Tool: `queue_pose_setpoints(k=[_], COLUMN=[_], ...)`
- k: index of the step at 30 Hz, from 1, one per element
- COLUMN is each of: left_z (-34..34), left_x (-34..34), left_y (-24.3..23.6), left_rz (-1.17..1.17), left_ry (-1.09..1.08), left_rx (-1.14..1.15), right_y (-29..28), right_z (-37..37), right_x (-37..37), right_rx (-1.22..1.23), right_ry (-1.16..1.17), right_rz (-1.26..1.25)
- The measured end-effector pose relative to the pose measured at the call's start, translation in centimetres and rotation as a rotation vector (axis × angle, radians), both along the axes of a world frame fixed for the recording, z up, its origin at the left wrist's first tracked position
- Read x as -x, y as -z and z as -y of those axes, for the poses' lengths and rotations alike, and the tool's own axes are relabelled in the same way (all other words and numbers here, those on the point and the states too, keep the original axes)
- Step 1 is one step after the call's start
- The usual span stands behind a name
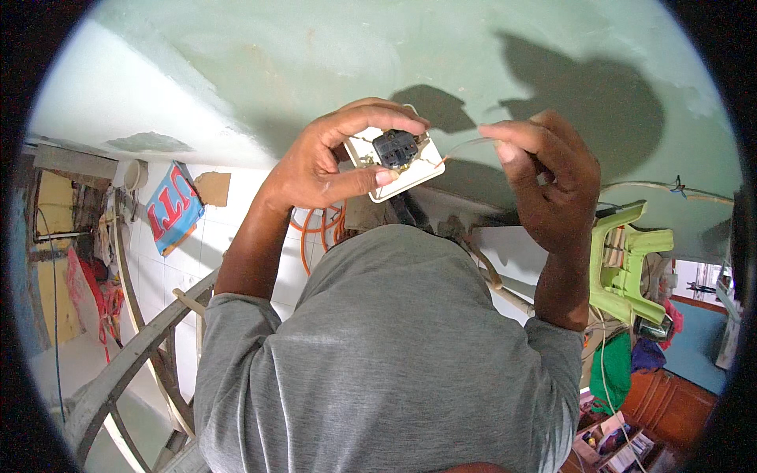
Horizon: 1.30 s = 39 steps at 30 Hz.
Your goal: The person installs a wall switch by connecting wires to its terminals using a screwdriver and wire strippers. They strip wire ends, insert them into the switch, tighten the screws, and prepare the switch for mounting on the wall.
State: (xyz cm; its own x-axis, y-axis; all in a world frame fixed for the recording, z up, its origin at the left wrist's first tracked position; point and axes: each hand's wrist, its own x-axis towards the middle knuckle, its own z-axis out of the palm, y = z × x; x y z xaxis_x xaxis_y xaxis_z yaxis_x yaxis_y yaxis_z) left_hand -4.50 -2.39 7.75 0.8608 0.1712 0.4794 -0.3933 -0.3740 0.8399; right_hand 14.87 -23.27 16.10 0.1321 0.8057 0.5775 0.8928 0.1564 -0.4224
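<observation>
A white square electrical faceplate (422, 169), its back side toward me, carries a black socket module (394, 148) with brass-coloured metal parts. My left hand (323, 154) grips it by opposite edges, thumb at the bottom and fingers over the top. Off to the right, my right hand (552, 177) pinches a thin pale wire (469, 144) between thumb and fingertips. From there the wire runs left toward the faceplate, with a bit of bare copper near the plate's right corner. Whether its end is fastened to the module is too small to tell.
A pale green wall (331, 55) rises just beyond my hands. A ladder-like frame (130, 370) stands at left, near orange tubing (315, 236). On the right are a lime-green plastic stool (619, 264), a loose cable (662, 189) and a box of small items (619, 441).
</observation>
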Motion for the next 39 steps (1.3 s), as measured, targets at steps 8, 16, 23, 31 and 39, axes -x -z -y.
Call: queue_pose_setpoints(k=[8,16,23,31,39], left_z=[0.2,-0.3,-0.2,-0.4,-0.2], left_x=[0.0,-0.2,-0.4,-1.2,-1.6], left_y=[-0.4,-0.4,-0.6,-0.4,-0.6], left_rz=[-0.010,0.033,0.013,-0.010,-0.017], left_ry=[0.040,0.112,0.128,0.155,0.185], left_rx=[0.005,0.054,0.088,0.089,0.138], right_y=[0.8,0.2,-0.2,-0.6,-1.3], right_z=[-1.8,-2.3,-2.4,-2.2,-2.1], right_x=[-0.4,-0.1,0.0,-0.6,-0.6], right_rx=[-0.132,-0.168,-0.149,-0.186,-0.237], right_ry=[-0.013,0.016,0.061,0.022,-0.063], right_rz=[0.215,0.331,0.460,0.510,0.591])
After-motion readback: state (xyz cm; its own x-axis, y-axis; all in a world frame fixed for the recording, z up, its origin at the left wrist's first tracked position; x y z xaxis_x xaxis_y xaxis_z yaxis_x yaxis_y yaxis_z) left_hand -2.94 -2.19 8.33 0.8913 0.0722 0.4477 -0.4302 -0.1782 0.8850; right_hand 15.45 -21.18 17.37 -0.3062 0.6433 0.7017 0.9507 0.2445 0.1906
